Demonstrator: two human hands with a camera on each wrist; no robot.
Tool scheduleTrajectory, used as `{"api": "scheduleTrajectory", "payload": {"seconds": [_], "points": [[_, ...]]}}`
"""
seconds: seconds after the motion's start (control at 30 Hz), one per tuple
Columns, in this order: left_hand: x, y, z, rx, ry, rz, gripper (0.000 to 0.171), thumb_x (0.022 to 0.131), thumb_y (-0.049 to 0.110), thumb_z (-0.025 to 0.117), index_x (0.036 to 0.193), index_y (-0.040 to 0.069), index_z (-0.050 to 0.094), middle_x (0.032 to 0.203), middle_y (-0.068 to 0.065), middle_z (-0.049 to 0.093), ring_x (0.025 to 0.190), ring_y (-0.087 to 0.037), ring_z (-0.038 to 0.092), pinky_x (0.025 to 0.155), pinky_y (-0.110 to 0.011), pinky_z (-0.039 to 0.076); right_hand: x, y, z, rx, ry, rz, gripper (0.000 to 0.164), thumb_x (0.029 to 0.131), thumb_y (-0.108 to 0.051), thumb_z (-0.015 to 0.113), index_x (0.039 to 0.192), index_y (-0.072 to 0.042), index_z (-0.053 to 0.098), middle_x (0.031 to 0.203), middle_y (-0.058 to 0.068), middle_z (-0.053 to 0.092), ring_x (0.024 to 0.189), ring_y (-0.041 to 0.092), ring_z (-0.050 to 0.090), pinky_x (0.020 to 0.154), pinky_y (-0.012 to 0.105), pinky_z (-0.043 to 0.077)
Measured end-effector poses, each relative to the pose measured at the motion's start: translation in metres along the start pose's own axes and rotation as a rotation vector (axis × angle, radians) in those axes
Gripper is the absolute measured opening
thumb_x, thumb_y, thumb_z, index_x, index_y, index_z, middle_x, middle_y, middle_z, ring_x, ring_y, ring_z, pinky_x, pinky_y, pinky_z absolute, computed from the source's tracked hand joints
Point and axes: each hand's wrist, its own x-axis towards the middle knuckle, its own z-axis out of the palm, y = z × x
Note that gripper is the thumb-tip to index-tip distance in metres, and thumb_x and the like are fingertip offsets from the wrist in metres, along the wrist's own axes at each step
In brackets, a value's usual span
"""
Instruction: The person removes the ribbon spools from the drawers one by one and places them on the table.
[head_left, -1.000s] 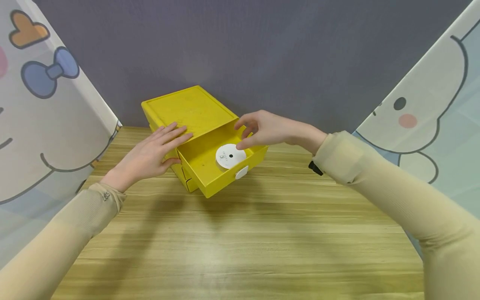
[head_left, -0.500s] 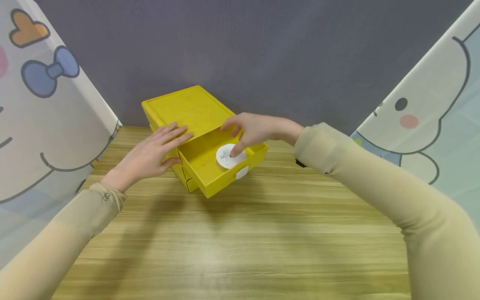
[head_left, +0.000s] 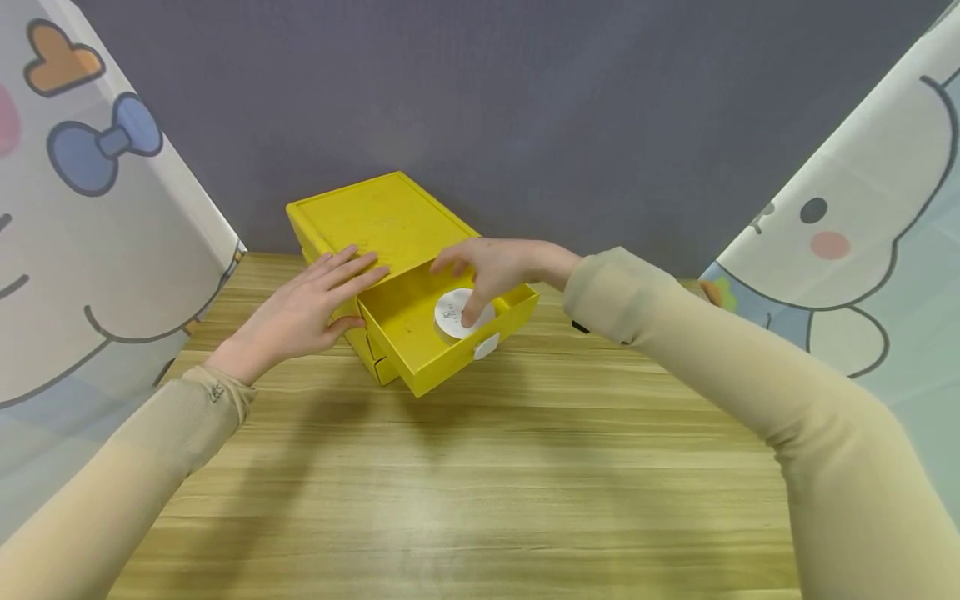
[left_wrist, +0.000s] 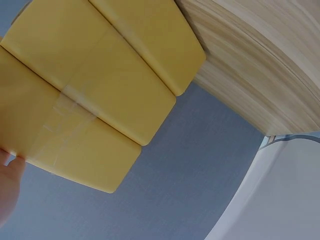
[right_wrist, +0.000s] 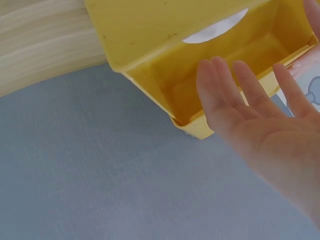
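A yellow desktop drawer box (head_left: 378,218) stands at an angle on the table, its top drawer (head_left: 401,321) pulled out. Inside lies a white round spool (head_left: 447,315) with small print on its flat face. My left hand (head_left: 300,310) rests on the box's top left edge, fingers straight and spread. In the left wrist view, its fingertips touch the edge of the yellow side panel (left_wrist: 100,90). Over the drawer is my right hand (head_left: 497,265), its thumb overlapping the spool's face. The right wrist view shows the right hand's fingers (right_wrist: 252,92) spread and apart from the spool (right_wrist: 217,31).
A white knob (head_left: 486,346) sits on the drawer front. Wood-grain table (head_left: 450,483) extends in front of the box. A grey wall (head_left: 480,108) stands close behind, with cartoon-print panels (head_left: 172,250) on both sides.
My right hand has moved left and slightly down over the drawer, its thumb shifting from the spool's right edge onto its face. The left hand, box and spool have stayed put.
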Motion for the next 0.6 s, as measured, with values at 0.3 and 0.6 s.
{"api": "scheduleTrajectory", "payload": {"seconds": [0.3, 0.6], "points": [[0.0, 0.0, 0.001, -0.002, 0.004, 0.0, 0.077, 0.084, 0.017, 0.074, 0.15, 0.018, 0.035, 0.155, -0.014, 0.033, 0.145, -0.038, 0.027, 0.119, -0.057, 0.024, 0.008, 0.001, 0.007, -0.004, -0.022, -0.004, 0.084, 0.074, -0.011, 0.079, 0.146, -0.019, 0.038, 0.153, 0.009, 0.035, 0.141, 0.027, 0.033, 0.116, 0.044, 0.034], [0.0, 0.001, 0.0, 0.005, -0.003, 0.001, 0.077, 0.084, 0.018, 0.074, 0.15, 0.018, 0.034, 0.156, -0.014, 0.033, 0.145, -0.039, 0.027, 0.119, -0.057, 0.024, 0.014, 0.002, 0.012, -0.029, -0.032, -0.005, 0.083, 0.074, -0.008, 0.079, 0.146, -0.019, 0.039, 0.154, 0.001, 0.035, 0.135, 0.021, 0.037, 0.114, 0.038, 0.035]]}}
